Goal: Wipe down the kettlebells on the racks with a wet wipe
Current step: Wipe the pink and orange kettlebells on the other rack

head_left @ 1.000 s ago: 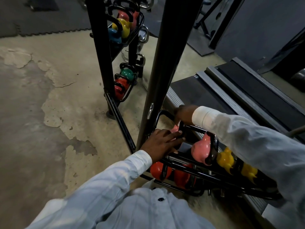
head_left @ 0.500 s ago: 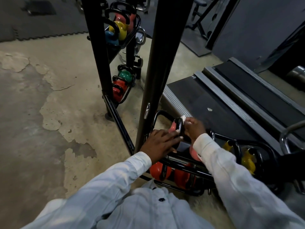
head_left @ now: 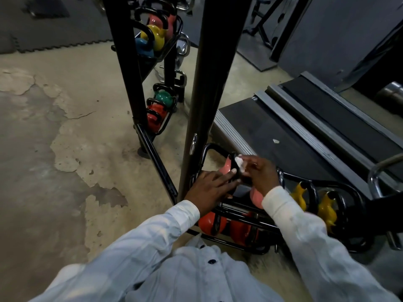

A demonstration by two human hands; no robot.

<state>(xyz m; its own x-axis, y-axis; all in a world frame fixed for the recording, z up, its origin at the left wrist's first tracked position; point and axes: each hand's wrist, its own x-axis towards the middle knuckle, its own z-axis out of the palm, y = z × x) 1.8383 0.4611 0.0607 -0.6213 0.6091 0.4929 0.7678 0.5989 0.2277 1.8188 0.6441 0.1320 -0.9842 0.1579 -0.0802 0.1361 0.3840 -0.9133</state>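
A low black rack (head_left: 257,221) holds a row of kettlebells. The end one is a pink kettlebell (head_left: 226,165) with a black handle. My left hand (head_left: 210,188) lies on it, fingers stretched over the handle's base. My right hand (head_left: 260,173) pinches a small white wet wipe (head_left: 239,161) against the top of that handle. A second pink kettlebell (head_left: 256,197) is partly hidden under my right wrist. Two yellow kettlebells (head_left: 326,211) follow it to the right. Orange-red kettlebells (head_left: 209,223) sit on the tier below.
A thick black upright post (head_left: 209,83) rises just left of my hands. A mirror behind shows the reflected rack with green, red, yellow and blue kettlebells (head_left: 162,99). A treadmill deck (head_left: 294,136) lies to the right. The floor (head_left: 65,149) is worn concrete.
My right hand came back from behind the rack end to the near side and now works the wipe on the handle top. My left hand stayed on the pink kettlebell.
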